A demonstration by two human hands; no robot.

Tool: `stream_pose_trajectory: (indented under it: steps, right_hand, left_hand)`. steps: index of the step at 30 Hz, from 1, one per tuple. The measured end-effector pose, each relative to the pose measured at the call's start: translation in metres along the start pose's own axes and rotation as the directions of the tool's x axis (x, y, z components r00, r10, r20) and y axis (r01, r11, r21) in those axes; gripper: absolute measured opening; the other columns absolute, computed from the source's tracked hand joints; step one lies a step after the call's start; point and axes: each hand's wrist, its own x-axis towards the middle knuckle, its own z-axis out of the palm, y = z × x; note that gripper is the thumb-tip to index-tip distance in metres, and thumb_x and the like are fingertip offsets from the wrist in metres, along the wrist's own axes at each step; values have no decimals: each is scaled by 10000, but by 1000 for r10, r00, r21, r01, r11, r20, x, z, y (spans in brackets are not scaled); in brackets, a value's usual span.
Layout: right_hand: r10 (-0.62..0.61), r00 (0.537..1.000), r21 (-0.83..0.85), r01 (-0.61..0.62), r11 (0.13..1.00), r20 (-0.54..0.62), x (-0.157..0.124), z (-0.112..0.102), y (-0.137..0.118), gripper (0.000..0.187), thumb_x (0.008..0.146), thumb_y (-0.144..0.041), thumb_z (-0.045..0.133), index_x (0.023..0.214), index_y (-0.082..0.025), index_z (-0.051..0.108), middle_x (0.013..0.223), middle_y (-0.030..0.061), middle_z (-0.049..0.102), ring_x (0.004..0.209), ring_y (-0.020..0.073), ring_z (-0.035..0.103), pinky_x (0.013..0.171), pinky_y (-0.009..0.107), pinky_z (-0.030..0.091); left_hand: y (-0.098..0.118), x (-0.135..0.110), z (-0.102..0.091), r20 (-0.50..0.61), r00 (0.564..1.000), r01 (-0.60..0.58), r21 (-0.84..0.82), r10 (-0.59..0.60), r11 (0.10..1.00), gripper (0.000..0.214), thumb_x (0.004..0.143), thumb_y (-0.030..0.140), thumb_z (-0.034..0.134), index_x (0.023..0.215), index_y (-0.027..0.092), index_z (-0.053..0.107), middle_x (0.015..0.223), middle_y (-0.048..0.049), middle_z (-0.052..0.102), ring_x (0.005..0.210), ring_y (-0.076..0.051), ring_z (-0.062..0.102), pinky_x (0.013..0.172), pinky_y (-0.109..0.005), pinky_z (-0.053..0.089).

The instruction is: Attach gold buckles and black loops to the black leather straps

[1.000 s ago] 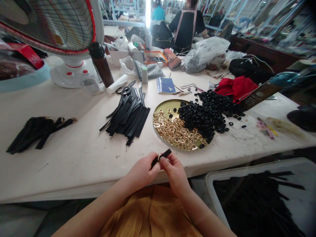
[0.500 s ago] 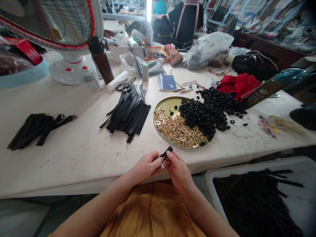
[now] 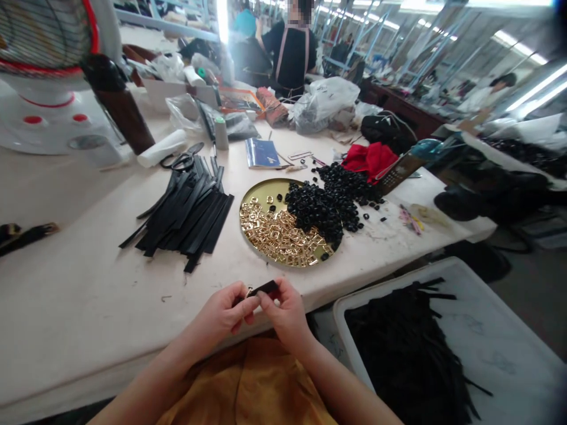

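Both my hands meet at the table's near edge, pinching one short black strap with a gold buckle at its left end. My left hand grips the buckle end, fingers closed. My right hand holds the strap's right part, fingers closed too. Just beyond them lies a round gold tray with gold buckles and a heap of black rings. A pile of loose black straps lies to the left of the tray.
A white bin of black straps stands at my lower right. On the table are a fan, a dark bottle, scissors, a blue booklet, red cloth and plastic bags. A person in black works at the far side.
The view has swung right, so everything sits further left in the frame. My hands stay together on the strap, which has tilted flatter with less of it sticking out.
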Motion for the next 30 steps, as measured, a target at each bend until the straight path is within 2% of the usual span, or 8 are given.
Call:
stream_pose_trajectory:
  steps: [5,9,13,17,21,24,28,30]
  right_hand:
    - [20,1000,-11,-20,1000,10,6,-3,-2,128,741,-303,564,720,-194,499,640,-30,494,595,117,439,566,236,354]
    - [83,995,111,-89,990,55,10,-7,3,145,746,-315,563,736,-192,487,640,-33,486,589,114,435,562,232,350]
    - [44,997,153,-54,987,69,5,-8,6,173,766,-347,550,716,-195,484,639,-34,473,598,117,427,573,235,346]
    - [-48,992,47,43,998,115,-3,-12,1,209,833,-363,462,735,-188,522,656,-17,479,620,123,431,584,241,340]
    - [-135,960,-134,172,976,245,1,-29,-7,295,867,-374,395,730,-176,567,694,5,521,654,131,465,603,246,352]
    - [-157,952,-323,240,916,261,28,-56,-8,291,857,-375,416,725,-175,582,669,2,532,640,134,483,587,238,365]
    - [-238,971,-701,148,698,-32,92,-97,-1,145,828,-237,454,856,-180,583,811,36,574,745,158,527,685,252,394]
    - [-254,966,-742,131,658,-55,121,-110,3,125,770,-139,493,818,-182,600,884,63,567,828,188,523,760,286,371]
  left_hand:
    - [0,6,3,-47,999,7,97,-2,995,345,720,508,515,622,196,407,462,66,489,370,-79,353,371,-187,245]
    - [5,6,3,-2,994,-110,213,113,971,277,780,425,478,676,171,519,578,31,544,495,-109,474,496,-214,356]
    - [4,9,2,3,997,-79,163,79,983,317,780,460,467,640,176,477,545,32,534,486,-114,476,474,-214,347]
    - [2,16,4,-15,999,-51,95,53,994,295,745,458,510,661,184,440,509,54,503,442,-104,456,443,-205,338]
    - [4,17,5,-29,986,-159,175,166,972,257,763,371,497,941,186,490,614,53,540,522,-118,504,526,-220,382]
    - [3,16,2,4,980,-190,311,198,931,240,805,392,430,830,185,550,610,39,534,581,-129,502,553,-221,361]
    - [0,17,0,-108,978,-132,338,178,932,300,816,438,393,728,184,524,554,50,477,541,-124,454,533,-220,328]
    - [0,17,1,-93,980,-135,328,174,935,302,814,442,393,714,183,512,550,51,469,532,-121,436,527,-219,319]
